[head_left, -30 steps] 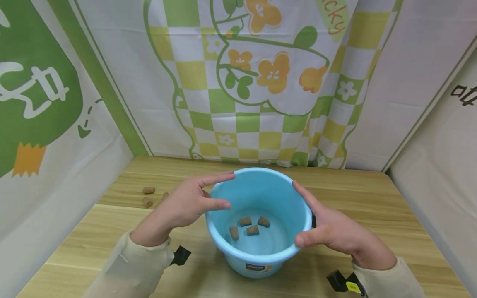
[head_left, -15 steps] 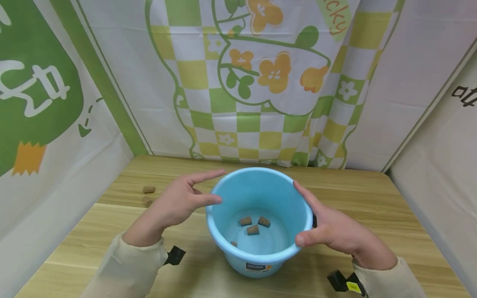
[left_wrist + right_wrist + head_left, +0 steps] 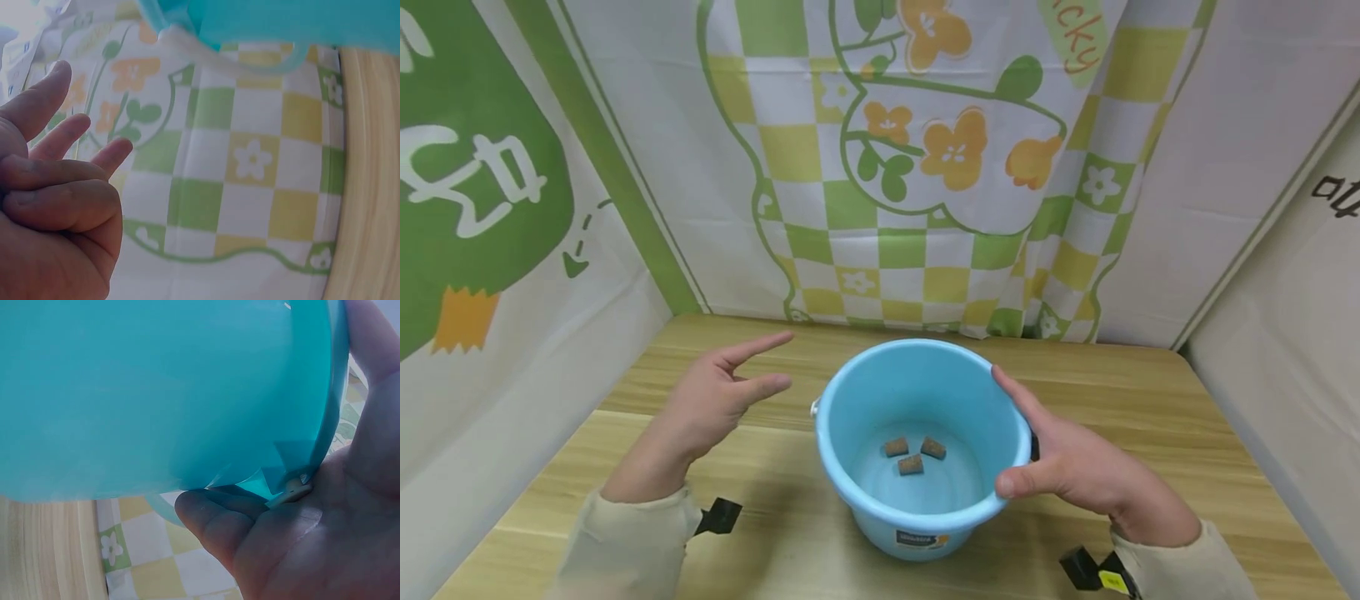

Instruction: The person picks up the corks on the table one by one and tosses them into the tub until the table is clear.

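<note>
While the left hand (image 3: 703, 400) is loose and empty, the right hand (image 3: 1063, 458) grips the bucket rim (image 3: 925, 523), smart for likely light, stiff plastic.

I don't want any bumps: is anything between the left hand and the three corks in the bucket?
Sideways, yes: the side of the bucket nearest the left hand stands between it and the corks. From above, nothing visible blocks the way: the bucket's top is open.

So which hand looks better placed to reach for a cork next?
Probably the left hand: it hangs clear of the blue bucket, thumb and index finger spread. The right hand grips the bucket's rim.
</note>
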Motion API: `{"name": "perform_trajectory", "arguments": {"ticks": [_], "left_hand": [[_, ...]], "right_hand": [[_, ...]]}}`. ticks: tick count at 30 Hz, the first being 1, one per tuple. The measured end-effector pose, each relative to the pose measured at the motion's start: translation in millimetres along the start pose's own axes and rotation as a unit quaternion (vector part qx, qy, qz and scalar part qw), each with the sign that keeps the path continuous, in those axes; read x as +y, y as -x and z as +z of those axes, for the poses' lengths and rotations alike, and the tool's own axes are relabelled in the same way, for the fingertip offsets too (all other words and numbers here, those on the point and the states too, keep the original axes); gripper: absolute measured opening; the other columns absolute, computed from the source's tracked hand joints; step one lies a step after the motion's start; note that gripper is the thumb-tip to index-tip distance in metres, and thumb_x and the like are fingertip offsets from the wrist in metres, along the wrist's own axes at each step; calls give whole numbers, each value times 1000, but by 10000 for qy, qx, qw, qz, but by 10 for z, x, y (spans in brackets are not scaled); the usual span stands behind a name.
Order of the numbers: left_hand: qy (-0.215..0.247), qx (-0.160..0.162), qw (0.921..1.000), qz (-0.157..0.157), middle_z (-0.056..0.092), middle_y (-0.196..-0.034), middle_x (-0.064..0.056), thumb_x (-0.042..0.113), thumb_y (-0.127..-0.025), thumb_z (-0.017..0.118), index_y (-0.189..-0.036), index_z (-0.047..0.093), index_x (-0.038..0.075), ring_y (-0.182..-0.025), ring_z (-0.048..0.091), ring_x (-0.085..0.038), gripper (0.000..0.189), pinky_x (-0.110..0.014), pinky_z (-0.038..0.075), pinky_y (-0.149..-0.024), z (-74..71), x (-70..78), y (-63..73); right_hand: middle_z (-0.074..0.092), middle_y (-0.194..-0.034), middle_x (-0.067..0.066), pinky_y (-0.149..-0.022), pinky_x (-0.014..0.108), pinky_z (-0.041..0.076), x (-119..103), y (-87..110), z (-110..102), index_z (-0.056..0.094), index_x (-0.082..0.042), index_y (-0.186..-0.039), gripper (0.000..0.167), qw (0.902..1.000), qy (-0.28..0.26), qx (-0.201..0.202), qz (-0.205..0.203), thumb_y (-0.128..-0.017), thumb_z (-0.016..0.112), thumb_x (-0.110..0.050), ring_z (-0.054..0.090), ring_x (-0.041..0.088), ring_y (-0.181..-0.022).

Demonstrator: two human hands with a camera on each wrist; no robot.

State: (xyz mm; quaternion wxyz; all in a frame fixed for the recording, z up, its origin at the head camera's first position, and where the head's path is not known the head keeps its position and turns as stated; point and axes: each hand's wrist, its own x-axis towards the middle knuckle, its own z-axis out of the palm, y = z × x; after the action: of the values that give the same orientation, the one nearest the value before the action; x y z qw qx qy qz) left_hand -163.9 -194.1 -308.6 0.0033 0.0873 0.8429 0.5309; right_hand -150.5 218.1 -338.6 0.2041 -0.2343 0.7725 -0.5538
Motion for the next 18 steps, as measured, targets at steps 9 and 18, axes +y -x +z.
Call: {"name": "perform_trajectory", "arguments": {"ticks": [9, 18], "left_hand": [[430, 263, 9987, -25, 25, -48, 11, 30, -93, 73, -149, 50, 14, -39, 21, -11, 62, -28, 27, -35, -249, -229, 84], [880, 629, 9940, -173, 28, -156, -17, 29, -96, 71, -149, 49, 14, -40, 25, -5, 59, -21, 29, -38, -434, -531, 85]], "right_hand": [[33, -149, 25, -92, 43, 46, 0, 4, -6, -3, -28, -161, 121, 10000, 86, 31, 33, -80, 86, -27, 51, 38, -120], [34, -148, 25, -92, 44, 47, 20, 0, -3, -2, -28, -161, 121, 9999, 129, 46, -53, -79, 87, -26, 52, 38, -118]]}}
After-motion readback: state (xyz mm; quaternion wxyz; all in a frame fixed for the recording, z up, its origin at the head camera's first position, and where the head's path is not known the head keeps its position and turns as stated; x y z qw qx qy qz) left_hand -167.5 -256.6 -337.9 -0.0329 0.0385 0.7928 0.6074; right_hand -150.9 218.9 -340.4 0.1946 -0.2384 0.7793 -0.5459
